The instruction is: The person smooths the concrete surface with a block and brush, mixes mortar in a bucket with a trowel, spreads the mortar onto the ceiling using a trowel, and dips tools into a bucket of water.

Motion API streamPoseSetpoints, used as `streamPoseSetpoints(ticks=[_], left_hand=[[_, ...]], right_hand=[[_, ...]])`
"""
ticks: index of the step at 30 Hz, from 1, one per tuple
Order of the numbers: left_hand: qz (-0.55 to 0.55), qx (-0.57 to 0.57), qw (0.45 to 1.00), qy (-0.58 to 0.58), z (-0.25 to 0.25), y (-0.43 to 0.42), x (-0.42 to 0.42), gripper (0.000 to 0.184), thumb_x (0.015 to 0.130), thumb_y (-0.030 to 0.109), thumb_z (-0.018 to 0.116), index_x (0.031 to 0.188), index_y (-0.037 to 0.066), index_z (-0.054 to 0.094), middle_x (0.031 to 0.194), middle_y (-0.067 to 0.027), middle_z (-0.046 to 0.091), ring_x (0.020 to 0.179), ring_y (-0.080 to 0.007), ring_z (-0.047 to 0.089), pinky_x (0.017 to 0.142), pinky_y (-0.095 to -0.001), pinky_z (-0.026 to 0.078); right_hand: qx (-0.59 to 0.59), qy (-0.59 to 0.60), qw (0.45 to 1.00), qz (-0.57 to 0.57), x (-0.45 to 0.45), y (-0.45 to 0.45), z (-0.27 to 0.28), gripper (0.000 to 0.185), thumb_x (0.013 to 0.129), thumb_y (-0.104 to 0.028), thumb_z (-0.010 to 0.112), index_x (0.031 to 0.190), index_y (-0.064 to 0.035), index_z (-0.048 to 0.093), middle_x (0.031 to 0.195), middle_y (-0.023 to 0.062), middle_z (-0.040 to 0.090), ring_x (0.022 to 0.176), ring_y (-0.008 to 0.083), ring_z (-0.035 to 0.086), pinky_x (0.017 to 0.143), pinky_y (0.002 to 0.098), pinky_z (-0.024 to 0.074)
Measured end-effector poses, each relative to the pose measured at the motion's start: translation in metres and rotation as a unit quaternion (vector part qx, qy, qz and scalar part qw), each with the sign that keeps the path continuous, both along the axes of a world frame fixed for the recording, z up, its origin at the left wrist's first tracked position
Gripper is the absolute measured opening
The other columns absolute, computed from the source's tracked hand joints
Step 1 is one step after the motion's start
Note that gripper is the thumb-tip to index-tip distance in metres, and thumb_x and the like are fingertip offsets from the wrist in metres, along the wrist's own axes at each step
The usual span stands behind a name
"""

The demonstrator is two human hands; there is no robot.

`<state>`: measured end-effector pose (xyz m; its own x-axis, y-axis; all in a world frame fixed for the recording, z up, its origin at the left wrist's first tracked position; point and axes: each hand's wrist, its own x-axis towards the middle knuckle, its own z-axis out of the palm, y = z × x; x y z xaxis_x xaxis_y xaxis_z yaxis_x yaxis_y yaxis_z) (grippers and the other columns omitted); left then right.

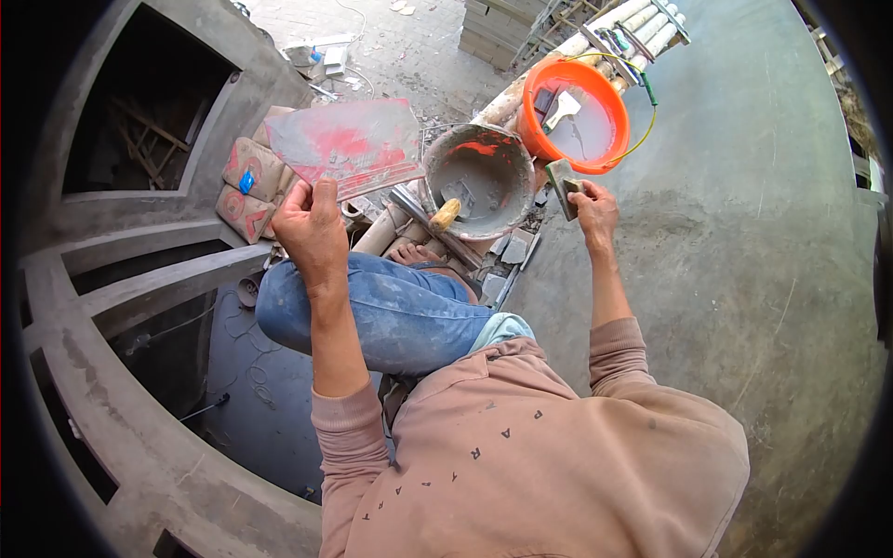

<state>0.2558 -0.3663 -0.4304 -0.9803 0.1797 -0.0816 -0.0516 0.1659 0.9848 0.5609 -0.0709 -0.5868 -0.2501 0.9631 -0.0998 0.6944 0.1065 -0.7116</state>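
Observation:
My left hand (312, 228) grips the near edge of a flat grey plastering board (358, 135), smeared with red and held out in front of me. In my right hand (595, 212) is a small grey-green block that looks like a sponge (561, 189), close to the grey plastered surface. Between the hands stands a mortar-stained bucket (437, 209) with wet grey mix inside. A wooden-handled tool (446, 214) rests at its rim. Just beyond my right hand, an orange bucket (614, 98) holds cloudy water and a white brush-like tool (562, 109).
Smooth grey plaster (707, 270) spreads along the right. Stacked cement bags (246, 191) lie at the left beside a concrete frame with openings (139, 391). Bamboo poles (512, 98) and broken tile pieces (514, 247) are near my feet. Rubble litters the paved ground (409, 51).

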Motion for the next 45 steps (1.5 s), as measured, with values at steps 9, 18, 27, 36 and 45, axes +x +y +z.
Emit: streamPoseSetpoints(ticks=[9,18,27,36,45], left_hand=[[-0.032,0.001,0.999,0.003,-0.005,0.018,-0.002,0.023,0.093,0.012,0.068,0.073,0.001,0.064,0.061,0.0059,0.052,0.053,-0.0019,0.042,0.046,-0.0231,0.030],[-0.086,-0.046,0.995,-0.010,-0.010,0.027,-0.004,0.027,0.094,0.013,0.068,0.071,0.000,0.062,0.062,0.0070,0.050,0.058,-0.0022,0.041,0.050,-0.0246,0.031],[-0.099,-0.044,0.990,-0.087,-0.008,0.042,0.010,0.032,0.094,0.016,0.068,0.068,0.001,0.061,0.057,0.0027,0.053,0.055,-0.0023,0.042,0.048,-0.0250,0.034],[-0.166,-0.003,0.968,-0.189,0.005,0.054,0.037,0.024,0.098,0.018,0.064,0.087,-0.002,0.072,0.063,0.0043,0.057,0.054,-0.0026,0.048,0.048,-0.0241,0.040],[-0.062,0.030,0.997,-0.032,0.020,0.010,0.033,0.067,0.101,0.032,0.068,0.151,-0.006,0.045,0.120,-0.0161,0.069,0.078,-0.0096,0.063,0.067,-0.0236,0.051]], right_hand=[[0.119,-0.072,0.988,0.068,0.013,-0.011,-0.099,0.042,0.075,-0.012,0.072,0.117,-0.0076,0.076,0.099,0.0170,0.069,0.095,0.0355,0.069,0.089,0.0435,0.0549],[0.054,-0.097,0.984,0.141,-0.033,0.014,-0.118,0.040,0.082,-0.013,0.068,0.122,-0.0089,0.073,0.117,0.0193,0.071,0.110,0.0393,0.067,0.095,0.0477,0.0540],[0.204,0.071,0.942,0.258,-0.087,-0.086,0.082,0.024,0.096,-0.027,0.068,0.105,-0.0060,0.072,0.093,0.0092,0.068,0.075,0.0234,0.068,0.066,0.0339,0.0555],[-0.491,0.452,0.744,-0.016,-0.109,-0.097,0.103,0.020,0.102,-0.018,0.064,0.113,-0.0007,0.064,0.099,0.0086,0.071,0.078,0.0186,0.070,0.064,0.0289,0.0564],[-0.434,0.443,0.779,-0.091,-0.069,-0.065,0.071,0.016,0.099,-0.012,0.065,0.111,-0.0027,0.062,0.093,0.0071,0.069,0.080,0.0197,0.068,0.066,0.0275,0.0548]])
